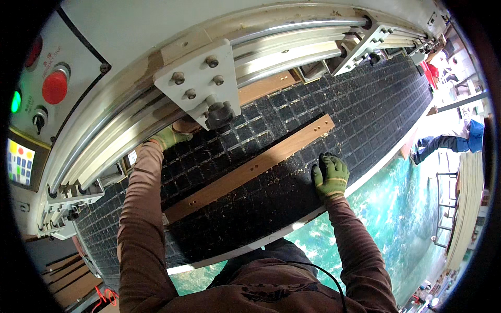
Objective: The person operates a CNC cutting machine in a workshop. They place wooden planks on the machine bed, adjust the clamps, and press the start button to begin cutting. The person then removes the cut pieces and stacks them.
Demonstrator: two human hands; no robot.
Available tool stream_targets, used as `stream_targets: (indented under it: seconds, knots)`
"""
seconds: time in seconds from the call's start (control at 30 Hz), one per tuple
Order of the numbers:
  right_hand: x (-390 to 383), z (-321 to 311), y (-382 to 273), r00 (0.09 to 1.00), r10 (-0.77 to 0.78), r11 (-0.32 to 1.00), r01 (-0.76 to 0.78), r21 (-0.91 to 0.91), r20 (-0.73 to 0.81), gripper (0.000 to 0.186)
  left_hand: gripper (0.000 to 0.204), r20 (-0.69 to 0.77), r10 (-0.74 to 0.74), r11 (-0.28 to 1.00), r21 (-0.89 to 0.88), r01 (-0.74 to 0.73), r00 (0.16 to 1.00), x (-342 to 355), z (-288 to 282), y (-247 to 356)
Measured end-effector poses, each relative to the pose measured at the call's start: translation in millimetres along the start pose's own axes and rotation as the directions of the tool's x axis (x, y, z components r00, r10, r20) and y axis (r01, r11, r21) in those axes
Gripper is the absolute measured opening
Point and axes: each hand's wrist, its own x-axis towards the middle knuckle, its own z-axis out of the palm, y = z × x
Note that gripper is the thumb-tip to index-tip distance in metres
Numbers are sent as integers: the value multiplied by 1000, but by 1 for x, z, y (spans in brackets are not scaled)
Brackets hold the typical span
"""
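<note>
My left hand (168,138), in a green glove, reaches under the white rail assembly (196,83), beside a brown piece (183,125); some of its fingers are hidden, so its grip is unclear. My right hand (330,175), also gloved, rests on the black gridded bed (376,115) with bent fingers apart and nothing visible in it. Between my hands, a long wooden strip (245,173) with small holes lies diagonally on the bed, just left of my right hand.
A control panel (52,86) with buttons and screen is at upper left. Another board (266,86) lies behind the rail. A person's legs (443,143) show at right, near a metal rack (443,208). Stacked boards (68,281) sit lower left, near a red hose (107,295).
</note>
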Motion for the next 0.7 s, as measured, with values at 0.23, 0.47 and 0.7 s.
stream_targets:
  seconds: [0.23,0.47,0.7]
  knots:
    - [-2,1,3,1000,-8,1000,8,-5,-13,46,64,36,70,975,-215,-61,997,11,22,-42]
    - [-4,6,18,999,-23,999,21,-45,-48,45,59,138,38,959,-284,3,990,10,-5,28]
    - [2,16,17,978,-179,984,178,-25,-108,43,105,-62,-415,891,172,420,907,-54,-22,100]
